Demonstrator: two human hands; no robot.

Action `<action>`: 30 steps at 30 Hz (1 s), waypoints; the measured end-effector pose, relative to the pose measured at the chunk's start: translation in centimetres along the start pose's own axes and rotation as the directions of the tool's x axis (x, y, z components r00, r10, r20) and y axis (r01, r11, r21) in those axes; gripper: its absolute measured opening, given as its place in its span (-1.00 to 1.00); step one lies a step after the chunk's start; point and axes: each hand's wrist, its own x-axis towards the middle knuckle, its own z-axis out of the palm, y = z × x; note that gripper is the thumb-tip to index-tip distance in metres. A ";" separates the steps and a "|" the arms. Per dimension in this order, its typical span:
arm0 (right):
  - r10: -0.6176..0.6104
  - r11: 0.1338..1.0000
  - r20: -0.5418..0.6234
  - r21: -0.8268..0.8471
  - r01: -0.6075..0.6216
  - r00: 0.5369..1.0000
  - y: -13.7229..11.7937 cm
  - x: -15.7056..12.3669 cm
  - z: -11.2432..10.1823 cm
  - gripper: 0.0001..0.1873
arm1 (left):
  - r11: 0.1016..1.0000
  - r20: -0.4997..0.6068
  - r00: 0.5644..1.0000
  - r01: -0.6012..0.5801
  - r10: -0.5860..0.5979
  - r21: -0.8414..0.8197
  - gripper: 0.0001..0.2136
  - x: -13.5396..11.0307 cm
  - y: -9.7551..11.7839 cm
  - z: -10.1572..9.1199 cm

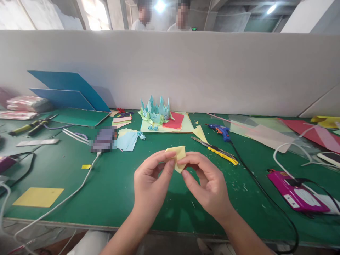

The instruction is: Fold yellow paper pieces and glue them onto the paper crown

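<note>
– Left hand (154, 177) and right hand (208, 180) angle inward, both pinching the yellow paper (180, 152) between them!
– Above the table (114, 191), inside its near edge; room leftward, knife (223, 156) near the right hand!

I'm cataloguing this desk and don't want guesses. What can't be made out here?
- Head view: parts of the folded yellow paper, hidden by the fingers of the left hand and right hand.
- Head view: details of the cabled device, blurred by pixelation.
- Head view: the rest of the white-edged device, cut off by the right edge.
</note>
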 end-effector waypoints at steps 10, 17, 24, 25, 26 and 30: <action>-0.003 1.000 -0.064 0.011 0.004 0.998 -0.1 0.1 0.0 -0.91 | 0.990 0.014 0.992 -0.130 0.129 0.049 -0.82 -0.5 -0.5 0.0; 0.134 0.985 -0.151 0.130 -0.114 0.979 -0.3 0.0 0.5 -0.94 | 0.957 0.056 0.967 -0.255 0.249 0.138 -0.75 -0.8 -0.5 0.0; 0.205 0.964 -0.165 0.207 -0.169 0.965 -0.3 -0.2 0.7 -0.92 | 0.937 0.061 0.947 -0.320 0.315 0.138 -0.74 -0.9 -0.7 0.0; 0.209 0.962 -0.165 0.210 -0.172 0.964 -0.3 -0.3 0.7 -0.92 | 0.936 0.062 0.945 -0.327 0.321 0.132 -0.74 -0.9 -0.7 0.0; 0.211 0.962 -0.165 0.211 -0.174 0.963 -0.3 -0.3 0.7 -0.92 | 0.936 0.064 0.944 -0.328 0.323 0.125 -0.74 -0.9 -0.7 0.0; 0.204 0.961 -0.177 0.222 -0.163 0.963 -0.4 -0.2 0.7 -0.92 | 0.954 0.068 0.956 -0.290 0.285 0.073 -0.73 -0.9 -0.8 0.0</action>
